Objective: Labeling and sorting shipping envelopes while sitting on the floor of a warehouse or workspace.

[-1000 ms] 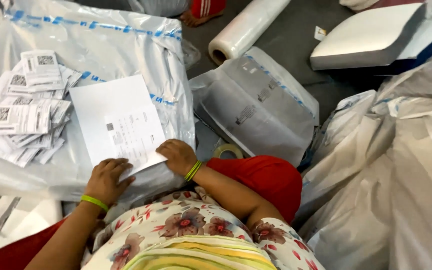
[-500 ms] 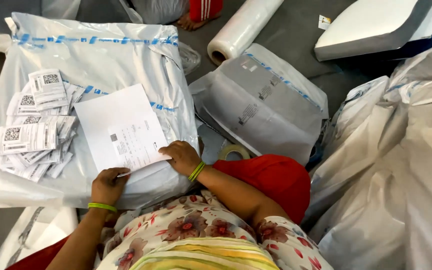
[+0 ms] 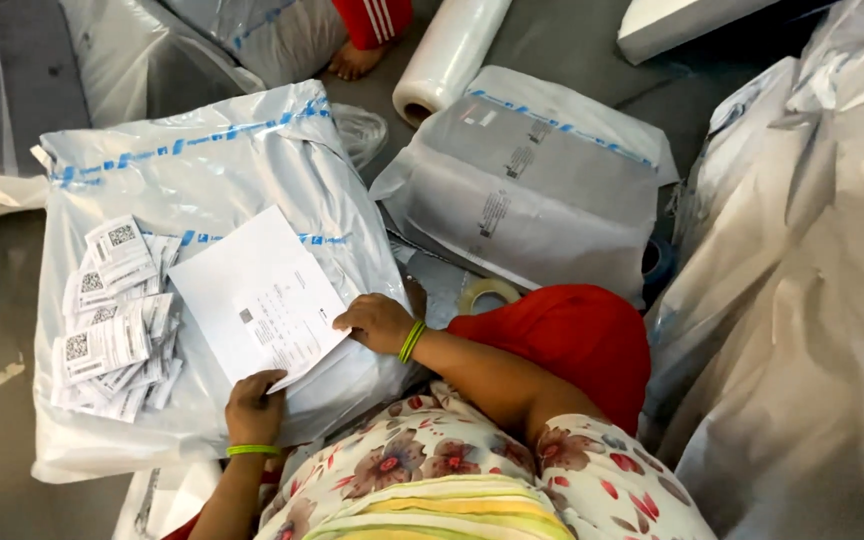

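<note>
A big grey plastic bag (image 3: 252, 160), stuffed full and edged with blue tape, lay on the floor (image 3: 2, 330) in front of the person and carried everything the hands worked on. A second packed bag (image 3: 532, 190) sat to its right, well apart from the hands, with a roll of clear film (image 3: 449, 55) lying behind it and more pale bags (image 3: 802, 300) heaped along the right side. A white sheet of paper (image 3: 257, 295) with small print lay tilted on top of the big bag. Just left of the sheet, a loose pile of small white labels (image 3: 117, 320) with square codes rested on the same bag. A ring of tape (image 3: 487, 292) lay on the floor near the right wrist. The right hand (image 3: 377, 322) rested on the sheet's right edge, fingers curled down onto it. The left hand (image 3: 255, 405) pinched the sheet's near corner between thumb and fingers. Both wrists wore green bangles
</note>
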